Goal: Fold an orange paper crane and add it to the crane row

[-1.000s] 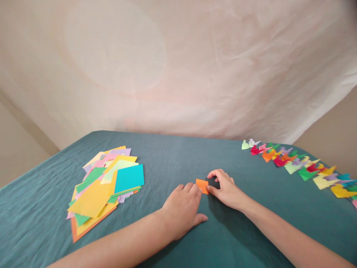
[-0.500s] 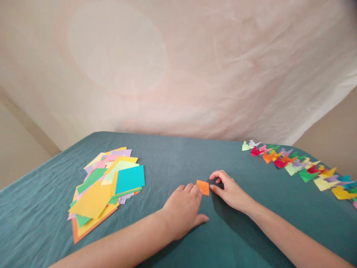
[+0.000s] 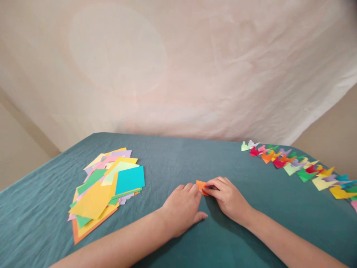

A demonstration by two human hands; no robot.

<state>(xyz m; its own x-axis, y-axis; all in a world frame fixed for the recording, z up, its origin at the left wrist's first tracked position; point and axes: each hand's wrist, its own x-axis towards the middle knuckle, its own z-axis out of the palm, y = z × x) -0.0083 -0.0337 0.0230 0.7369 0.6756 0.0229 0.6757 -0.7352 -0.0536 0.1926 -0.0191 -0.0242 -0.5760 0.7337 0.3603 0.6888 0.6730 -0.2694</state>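
A small orange piece of origami paper (image 3: 200, 184) lies on the cloth between my hands, partly covered by fingers. My left hand (image 3: 184, 206) rests on the table with its fingertips on the paper's left edge and its thumb spread away. From the right side, my right hand (image 3: 224, 194) pinches the paper's right part between thumb and fingers. Its fingertips hide the crease lines there, so the exact fold cannot be made out.
To the left lies a loose pile of coloured paper squares (image 3: 95, 199), with a blue sheet (image 3: 130, 178) on top. Rows of small folded paper birds (image 3: 291, 168) run along the right side of the green tablecloth (image 3: 173, 160). A pale cloth backdrop (image 3: 189, 74) hangs behind.
My right hand has moved left and closed its thumb and fingers on the orange paper's right part. The left hand has stayed nearly in place.
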